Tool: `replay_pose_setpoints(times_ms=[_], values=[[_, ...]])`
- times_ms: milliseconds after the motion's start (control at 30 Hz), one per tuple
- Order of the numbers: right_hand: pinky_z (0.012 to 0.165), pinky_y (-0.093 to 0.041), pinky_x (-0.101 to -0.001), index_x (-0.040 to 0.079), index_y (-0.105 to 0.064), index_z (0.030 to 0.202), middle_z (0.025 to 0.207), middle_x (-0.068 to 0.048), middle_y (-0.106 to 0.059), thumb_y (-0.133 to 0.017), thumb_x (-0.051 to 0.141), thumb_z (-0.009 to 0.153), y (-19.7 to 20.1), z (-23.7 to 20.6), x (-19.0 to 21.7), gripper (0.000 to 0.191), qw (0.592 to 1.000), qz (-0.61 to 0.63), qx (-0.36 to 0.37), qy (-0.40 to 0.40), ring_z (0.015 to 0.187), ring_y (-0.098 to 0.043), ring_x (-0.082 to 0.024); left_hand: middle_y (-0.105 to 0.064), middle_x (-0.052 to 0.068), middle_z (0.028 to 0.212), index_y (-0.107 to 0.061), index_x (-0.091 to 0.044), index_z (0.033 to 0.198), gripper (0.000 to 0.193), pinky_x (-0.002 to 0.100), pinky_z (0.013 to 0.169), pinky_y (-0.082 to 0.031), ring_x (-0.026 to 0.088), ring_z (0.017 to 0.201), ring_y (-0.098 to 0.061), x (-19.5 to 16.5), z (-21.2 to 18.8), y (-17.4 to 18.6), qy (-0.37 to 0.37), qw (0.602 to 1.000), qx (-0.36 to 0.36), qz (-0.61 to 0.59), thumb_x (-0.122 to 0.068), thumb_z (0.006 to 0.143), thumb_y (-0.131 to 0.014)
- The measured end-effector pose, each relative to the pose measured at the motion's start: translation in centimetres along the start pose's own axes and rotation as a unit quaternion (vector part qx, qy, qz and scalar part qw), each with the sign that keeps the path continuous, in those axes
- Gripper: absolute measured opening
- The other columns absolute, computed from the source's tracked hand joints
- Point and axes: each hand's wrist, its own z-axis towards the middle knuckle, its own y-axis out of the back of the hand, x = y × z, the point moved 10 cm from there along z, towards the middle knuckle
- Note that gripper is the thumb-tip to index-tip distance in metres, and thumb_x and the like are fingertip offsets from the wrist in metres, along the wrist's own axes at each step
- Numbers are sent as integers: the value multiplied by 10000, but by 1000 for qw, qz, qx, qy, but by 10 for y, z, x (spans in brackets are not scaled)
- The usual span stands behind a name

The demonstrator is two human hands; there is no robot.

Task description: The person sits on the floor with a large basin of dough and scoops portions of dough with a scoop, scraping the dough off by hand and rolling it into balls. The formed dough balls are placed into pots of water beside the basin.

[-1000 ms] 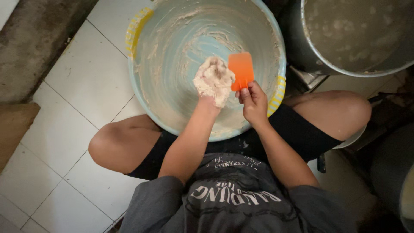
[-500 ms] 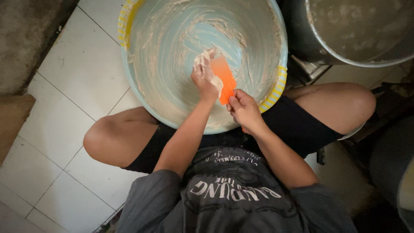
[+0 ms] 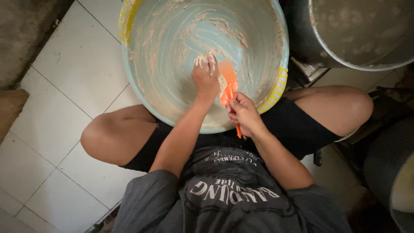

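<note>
Holding smeared dough: blue basin (image 3: pixel 172 86) (scraper (image 3: pixel 227 82) inside)

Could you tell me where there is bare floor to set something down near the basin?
The white tiled floor left of the blue basin, past the left knee, lies bare. To the right it is crowded: a large metal pot touches the basin.

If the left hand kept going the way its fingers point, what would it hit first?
Probably the dough-smeared inner wall of the pale blue basin; the left hand points up-frame along it, though depth is unclear.
</note>
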Motion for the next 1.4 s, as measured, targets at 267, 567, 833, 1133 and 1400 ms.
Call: replay_pose_setpoints(times_ms=[267, 567, 833, 1133, 1400], values=[[549, -386, -227, 96, -603, 1049, 830, 24, -586, -515, 135, 1078, 13, -3, 81, 100, 969, -169, -48, 175, 633, -482, -61, -733, 197, 886, -730, 5, 1055, 207, 412, 722, -547, 352, 826, -737, 48, -37, -31, 181, 972, 141, -44, -110, 919, -625], [707, -517, -266, 19, -614, 1082, 797, -18, -637, -540, 40, 1025, -30, -20, 82, 95, 854, -435, 45, 281, 740, -622, -105, -766, 112, 1036, -709, 17, 1138, 292, 369, 804, -594, 225, 917, -727, 44, -24, -40, 199, 912, 141, -329, -191, 967, -595], [658, -520, -305, 5, -589, 1057, 774, -91, -648, -558, 48, 1057, 5, -17, 152, 53, 750, -502, -124, 412, 693, -654, -153, -719, 137, 1157, -629, 8, 1240, 543, 402, 930, -537, 279, 1063, -689, 27, -55, -65, 479, 567, 150, -653, -447, 1005, -451], [449, -303, -237, 104, -551, 1095, 757, 4, -548, -519, 198, 1114, -26, 19, 36, 101, 992, -63, 59, 95, 501, -372, -68, -653, 74, 1311, -530, -31, 1484, 683, 307, 868, -490, 169, 970, -600, 53, -28, -67, 306, 787, 135, -518, -533, 1086, -294], [534, -404, -291, 102, -567, 1176, 793, -44, -584, -540, 170, 1109, -40, -6, 90, 99, 956, -183, 15, 228, 588, -503, -145, -680, 136, 1293, -571, 50, 1358, 566, 373, 1060, -497, 241, 1174, -662, 70, -41, -73, 423, 604, -36, -675, -374, 1065, -337]])
